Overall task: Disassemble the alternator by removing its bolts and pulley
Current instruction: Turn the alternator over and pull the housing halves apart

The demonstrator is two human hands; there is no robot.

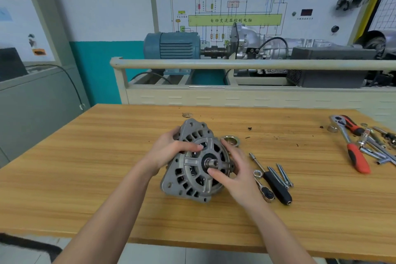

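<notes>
Two bare forearms reach in from the bottom edge over a wooden table (pixel 107 156). Both hands hold a grey metal alternator (pixel 194 165) that sits near the middle of the table, its slotted front face tilted up toward the camera and its bare shaft (pixel 211 163) sticking out at the centre. The left hand (pixel 171 152) grasps the upper left of the housing, fingers wrapped behind the edge and the thumb laid across the front face. The right hand (pixel 235 169) grips the right side, fingers curled around the rim and the thumb resting just below the shaft.

Just right of the alternator lie a small ratchet (pixel 264 191), a black-handled driver (pixel 271 179) and a nut (pixel 257 173). Beside them are two long bolts (pixel 281 176) lying together. Behind the right hand, touching nothing else, sits a round metal pulley (pixel 231 140) on the table.

Toward the far right edge of the table lies a large ratchet (pixel 349 146) with a red and black handle, among a heap of metal sockets and bars (pixel 377 143).

Beyond the table stands a cream training bench (pixel 235 96) carrying a blue electric motor (pixel 171 46) coupled to a silver gearbox (pixel 267 45). On the wall panel behind it a wiring diagram (pixel 229 8) has a green band reading "自动变速器控制电脑". The smaller writing is too blurred to read.
</notes>
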